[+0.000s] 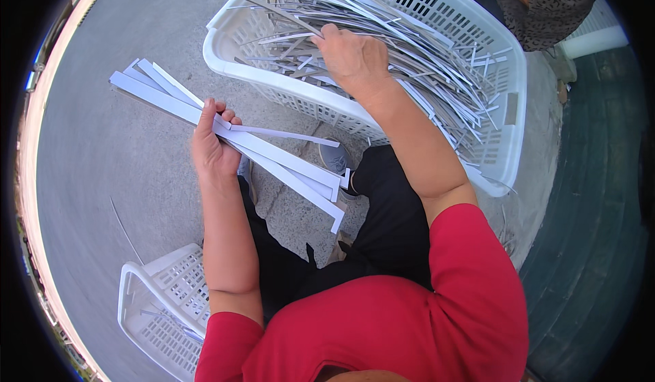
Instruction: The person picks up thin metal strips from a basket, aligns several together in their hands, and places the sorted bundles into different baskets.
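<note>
My left hand (217, 136) is closed round a bundle of white strips (283, 157), flat and stiff-looking, some with hooked ends. They fan out on both sides of the fist, above the concrete. Over the large white basket, my right hand (353, 58) pinches one long, thin grey strip (256, 1), which slants up to the left past the basket's rim. Beneath that hand lies a tangled heap of narrow white and grey strips (423, 61) that fills much of the basket (273, 89). My right fingertips are partly hidden behind the hand.
A smaller white basket (184, 280) with a few strips in it stands at my lower left. One thin strip (126, 228) is on the concrete floor (102, 170) beside it. Another person's patterned sleeve (546, 7) shows beyond the large basket. Dark green surface (593, 211) lies at right.
</note>
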Demonstrator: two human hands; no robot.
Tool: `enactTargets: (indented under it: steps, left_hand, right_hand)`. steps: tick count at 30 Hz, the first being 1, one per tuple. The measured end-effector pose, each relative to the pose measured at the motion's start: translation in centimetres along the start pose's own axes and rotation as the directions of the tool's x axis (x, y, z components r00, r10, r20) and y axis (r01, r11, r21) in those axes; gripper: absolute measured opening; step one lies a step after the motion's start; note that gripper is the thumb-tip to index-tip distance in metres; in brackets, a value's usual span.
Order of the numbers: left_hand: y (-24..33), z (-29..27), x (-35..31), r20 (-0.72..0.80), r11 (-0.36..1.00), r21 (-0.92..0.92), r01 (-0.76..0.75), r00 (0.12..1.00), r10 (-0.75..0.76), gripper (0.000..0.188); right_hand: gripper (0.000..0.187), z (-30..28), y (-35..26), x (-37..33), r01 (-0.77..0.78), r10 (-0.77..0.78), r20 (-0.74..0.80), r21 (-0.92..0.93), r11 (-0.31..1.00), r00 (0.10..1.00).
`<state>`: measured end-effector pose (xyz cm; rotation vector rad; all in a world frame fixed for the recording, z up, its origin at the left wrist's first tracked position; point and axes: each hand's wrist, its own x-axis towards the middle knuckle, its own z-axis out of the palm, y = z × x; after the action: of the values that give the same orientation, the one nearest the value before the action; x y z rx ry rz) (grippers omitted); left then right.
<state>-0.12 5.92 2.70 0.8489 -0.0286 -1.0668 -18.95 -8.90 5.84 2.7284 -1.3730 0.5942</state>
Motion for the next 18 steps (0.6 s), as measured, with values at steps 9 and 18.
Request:
enactTargets:
  steps: [9, 18]
  left_hand:
    - [-2.3, 2.0, -2.6, 0.136, 0.973, 0.217, -0.083, 0.989, 0.055, 0.04]
    - [0.7, 0.6, -1.1, -0.106, 0.982, -0.005, -0.19, 0.976, 0.189, 0.019]
  right_hand:
    - [0.016, -1.3, -7.5, -4.3, 0.262, -0.278, 0.327, 0.094, 0.96, 0.903]
    - [0.02, -1.3, -4.9, -3.6, 0.219, -0.241, 0.417, 0.1, 0.971, 0.876]
